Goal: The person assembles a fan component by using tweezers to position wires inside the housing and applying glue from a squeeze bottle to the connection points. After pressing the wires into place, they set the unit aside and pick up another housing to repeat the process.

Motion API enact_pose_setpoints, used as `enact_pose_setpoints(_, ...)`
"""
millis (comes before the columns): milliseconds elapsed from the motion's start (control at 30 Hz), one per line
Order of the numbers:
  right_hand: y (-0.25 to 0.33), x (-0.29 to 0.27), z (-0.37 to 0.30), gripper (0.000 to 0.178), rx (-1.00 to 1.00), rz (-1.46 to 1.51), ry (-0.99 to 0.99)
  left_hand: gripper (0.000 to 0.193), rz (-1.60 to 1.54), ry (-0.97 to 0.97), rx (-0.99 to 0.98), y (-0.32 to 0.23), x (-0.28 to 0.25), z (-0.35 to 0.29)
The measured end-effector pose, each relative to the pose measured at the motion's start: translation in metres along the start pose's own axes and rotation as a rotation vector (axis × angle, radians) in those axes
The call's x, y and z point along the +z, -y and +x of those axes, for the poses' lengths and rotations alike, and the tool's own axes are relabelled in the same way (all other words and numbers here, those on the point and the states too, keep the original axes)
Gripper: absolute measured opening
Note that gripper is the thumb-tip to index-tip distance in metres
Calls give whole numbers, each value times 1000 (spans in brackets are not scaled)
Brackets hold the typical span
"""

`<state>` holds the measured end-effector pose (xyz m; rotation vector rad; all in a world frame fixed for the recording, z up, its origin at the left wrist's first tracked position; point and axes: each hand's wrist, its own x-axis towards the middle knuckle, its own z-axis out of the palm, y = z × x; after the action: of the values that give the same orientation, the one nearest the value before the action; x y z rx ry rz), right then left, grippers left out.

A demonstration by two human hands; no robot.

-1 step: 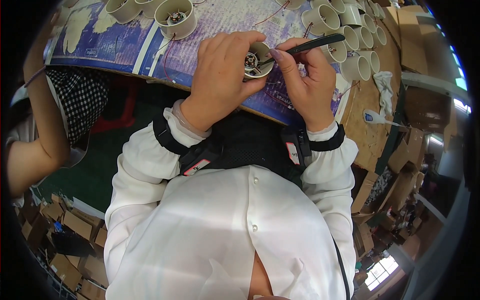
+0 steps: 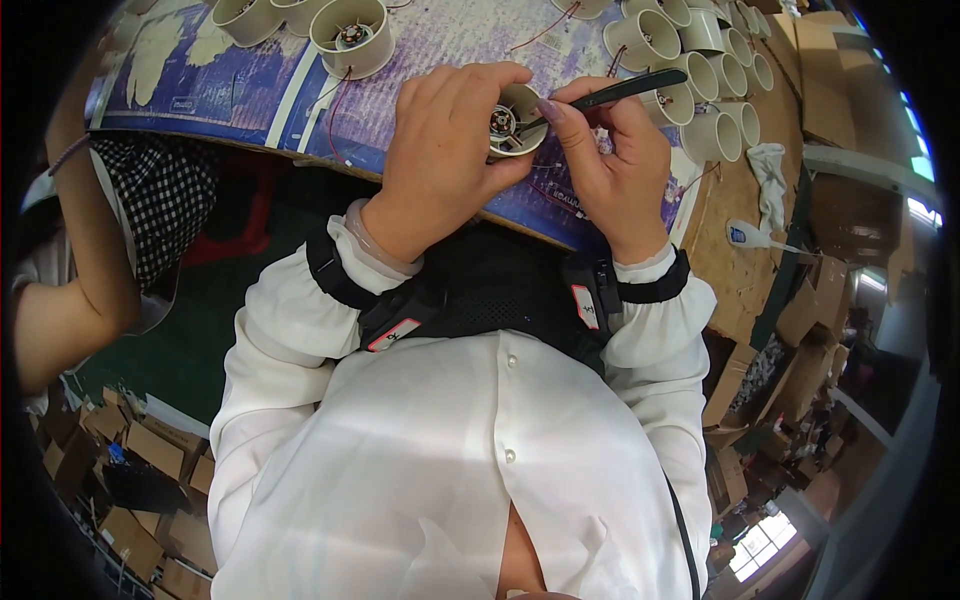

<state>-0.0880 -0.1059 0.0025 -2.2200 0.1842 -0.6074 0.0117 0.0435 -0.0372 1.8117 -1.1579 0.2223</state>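
Observation:
My left hand is wrapped round a cream plastic cup-shaped housing, tilted so that its open end faces me. Inside it sits a small round motor part with copper windings and spokes. Black tweezers are pinched between the thumb and fingers of my right hand. Their tip reaches into the housing beside the motor part. My left fingers hide the housing's left side.
Several similar housings cluster at the right, and one with wires stands at the left. A white cloth and a small bottle with a thin nozzle lie at the table's right. Another person's arm is at the left.

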Motion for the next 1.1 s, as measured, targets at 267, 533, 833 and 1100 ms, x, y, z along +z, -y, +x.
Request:
enact_pose_setpoints(267, 5, -1, 1, 14, -59, -42, -26, 62, 9, 14, 10, 0, -2, 2)
enact_pose_setpoints(533, 4, 0, 1, 13, -47, 29, -39, 69, 6, 12, 4, -2, -2, 2)
enact_pose_setpoints(833, 2, 1, 1, 14, -35, 19, -36, 69, 2, 17, -7, -2, -1, 2)
enact_pose_setpoints(1100, 3, 1, 0, 14, 0, 63, -43, 62, 1, 20, -20, -3, -2, 3)
